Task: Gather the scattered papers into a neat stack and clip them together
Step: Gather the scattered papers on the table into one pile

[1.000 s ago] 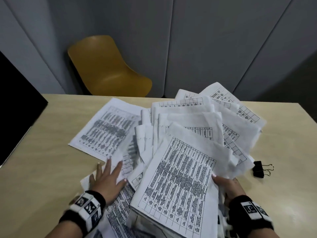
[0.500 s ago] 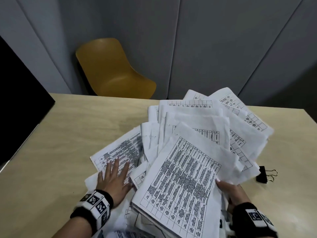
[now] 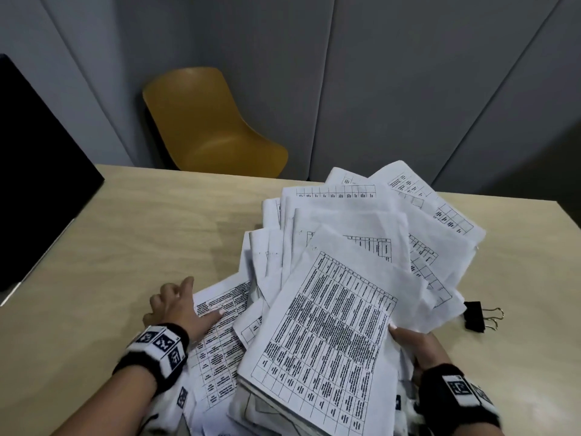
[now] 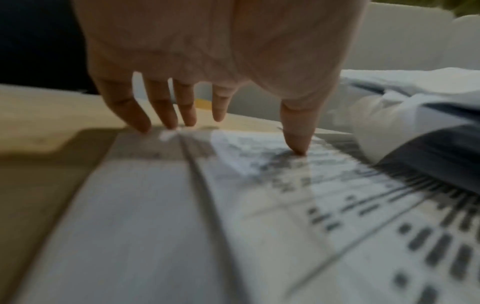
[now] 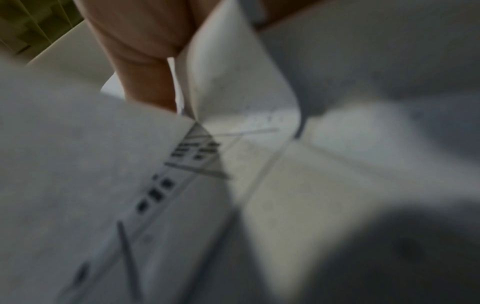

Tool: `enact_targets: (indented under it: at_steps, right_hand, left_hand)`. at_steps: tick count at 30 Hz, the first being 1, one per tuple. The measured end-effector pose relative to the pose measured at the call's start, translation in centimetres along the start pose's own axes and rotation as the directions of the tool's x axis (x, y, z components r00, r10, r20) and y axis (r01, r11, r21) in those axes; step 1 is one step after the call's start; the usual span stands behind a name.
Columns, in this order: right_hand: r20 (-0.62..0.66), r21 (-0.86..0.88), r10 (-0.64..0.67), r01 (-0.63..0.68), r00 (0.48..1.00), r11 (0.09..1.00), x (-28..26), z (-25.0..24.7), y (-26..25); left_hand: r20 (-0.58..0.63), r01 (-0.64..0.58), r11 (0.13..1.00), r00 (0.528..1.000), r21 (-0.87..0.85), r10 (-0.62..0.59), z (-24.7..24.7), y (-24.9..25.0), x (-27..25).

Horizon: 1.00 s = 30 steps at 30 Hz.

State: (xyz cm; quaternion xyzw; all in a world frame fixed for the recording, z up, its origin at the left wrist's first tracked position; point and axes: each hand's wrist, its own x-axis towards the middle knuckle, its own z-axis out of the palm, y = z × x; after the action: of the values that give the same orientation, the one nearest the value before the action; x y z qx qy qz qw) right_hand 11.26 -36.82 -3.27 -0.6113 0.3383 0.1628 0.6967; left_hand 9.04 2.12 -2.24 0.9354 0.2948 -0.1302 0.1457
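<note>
A loose, fanned pile of printed papers [image 3: 345, 247] lies on the table's right half. My right hand [image 3: 408, 338] grips the pile's near right edge, thumb on the top table-printed sheet [image 3: 327, 335]. In the right wrist view the thumb [image 5: 148, 86] pinches blurred sheets [image 5: 78, 144]. My left hand [image 3: 191, 302] is arched over a printed sheet [image 3: 220, 344] at the pile's left. Its fingertips [image 4: 168, 123] touch that sheet's [image 4: 259, 205] far edge and the thumb presses on the print. A black binder clip [image 3: 474, 316] lies untouched just right of the pile.
The light wooden table [image 3: 125, 247] shows bare wood to the left and far left of the pile. A black panel [image 3: 37, 171] stands at the left edge. A yellow chair [image 3: 207, 127] sits behind the table against grey wall panels.
My left hand has dragged the outlying left sheet rightward and toward me, against the pile, and has gone from flat to arched. The right hand keeps its hold on the pile.
</note>
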Motion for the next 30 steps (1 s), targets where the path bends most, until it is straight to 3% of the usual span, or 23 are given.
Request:
enact_targets:
  at_steps: [5, 7, 13, 16, 21, 27, 30]
  right_hand:
    - [-0.020, 0.039, -0.023, 0.024, 1.000, 0.999, -1.8, 0.8, -1.3]
    - [-0.005, 0.026, -0.037, 0.037, 0.999, 0.999, 0.1, -0.1, -0.1]
    - [0.011, -0.011, 0.003, -0.003, 1.000, 1.000, 1.2, 0.2, 0.9]
    - [0.030, -0.033, -0.010, 0.011, 1.000, 0.999, 1.1, 0.2, 0.6]
    - [0.023, -0.013, -0.045, 0.046, 0.999, 0.999, 1.1, 0.2, 0.6]
    - [-0.032, -0.018, -0.038, 0.038, 0.999, 0.999, 1.1, 0.4, 0.7]
    - [-0.024, 0.001, -0.057, 0.057, 0.998, 0.998, 1.2, 0.3, 0.9]
  left_hand:
    - [0.060, 0.189, 0.946, 0.982, -0.264, -0.180, 0.2, -2.2, -0.6]
    - [0.120, 0.258, 0.912, 0.965, -0.319, -0.231, 0.7, -2.7, -2.1]
    - [0.106, 0.150, 0.804, 0.988, -0.575, -0.108, 0.8, 1.4, -1.8]
    - [0.098, 0.129, 0.790, 0.991, -0.600, -0.087, 0.8, 3.2, -1.1]
    - [0.119, 0.210, 0.747, 0.977, -0.631, -0.174, 0.7, 4.9, -0.1]
    - [0.260, 0.199, 0.810, 0.964, -0.551, -0.060, 0.7, 5.9, 0.1]
    - [0.220, 0.144, 0.836, 0.975, -0.529, -0.029, 0.2, 6.7, -0.8]
